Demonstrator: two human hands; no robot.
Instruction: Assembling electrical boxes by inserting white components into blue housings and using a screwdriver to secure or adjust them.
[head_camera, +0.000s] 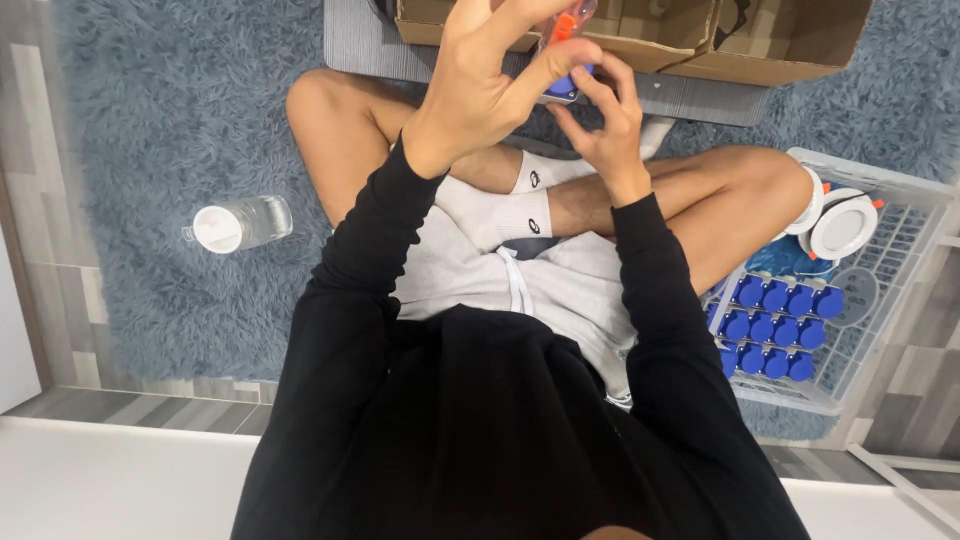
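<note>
Cardboard box (690, 40) open at top, contents unclear. White basket (880, 330) right: rows of blue caps (775, 330), round white fittings (843, 228). Left hand (490, 85) and right hand (605, 125) pinch one orange-and-blue part (565, 60) above the crossed legs.

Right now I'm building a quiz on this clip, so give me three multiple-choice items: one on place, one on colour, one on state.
1. Where does the white crate stand?
A. beside the person's right knee
B. beside the left knee
C. on the lap

2. What colour are the caps in rows in the crate?
A. green
B. yellow
C. blue

3. How does the clear bottle with the white cap rest?
A. upright on cardboard
B. on its side on the grey rug
C. inside the crate

Answers:
1 A, it sits on the side of the right hand.
2 C, every cap shows blue.
3 B, it lies flat on the rug, on the side of the left hand.
</note>
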